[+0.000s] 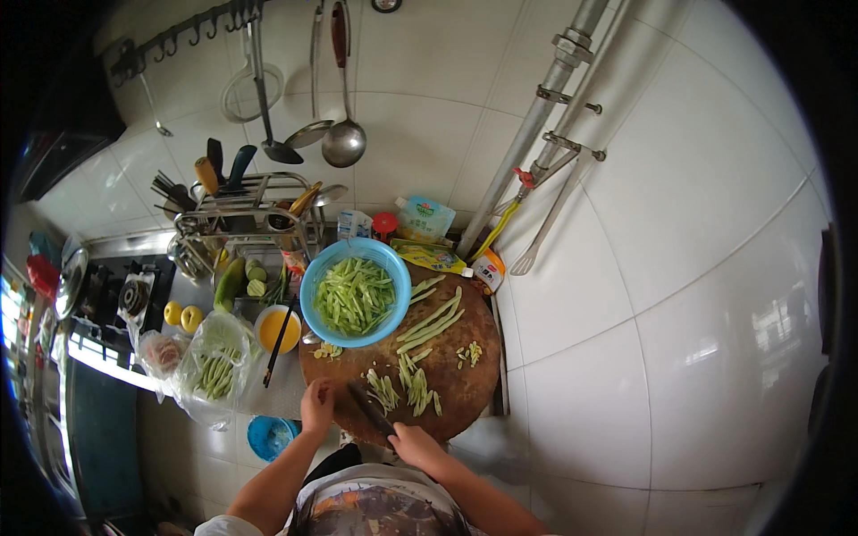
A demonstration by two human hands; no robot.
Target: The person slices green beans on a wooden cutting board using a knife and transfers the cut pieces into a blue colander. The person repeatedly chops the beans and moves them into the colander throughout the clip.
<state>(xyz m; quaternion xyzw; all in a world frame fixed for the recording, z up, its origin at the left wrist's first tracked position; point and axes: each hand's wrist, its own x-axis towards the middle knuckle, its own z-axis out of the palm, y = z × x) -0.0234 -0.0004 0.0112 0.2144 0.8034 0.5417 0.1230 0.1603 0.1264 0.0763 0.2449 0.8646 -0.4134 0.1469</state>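
My right hand (417, 443) grips the handle of a kitchen knife (371, 407), its dark blade slanting over the near edge of a round wooden chopping board (462, 382). To the left of the blade, my left hand (318, 405) hovers by the board's rim with its fingers curled; whether anything is between them is hidden. Sliced green beans (417, 388) lie in small piles just beyond the knife. Farther back are several whole green beans (432, 321). A blue plastic basin (406, 285) holding cut green strips (355, 295) rests on the board's far left part.
Left of the board stand a bowl of beaten egg (271, 328) with chopsticks (280, 345) across it and a plastic bag of beans (218, 375). A steel rack (251, 201) and condiment pouches (425, 218) line the wall. A gas pipe (513, 154) rises at right.
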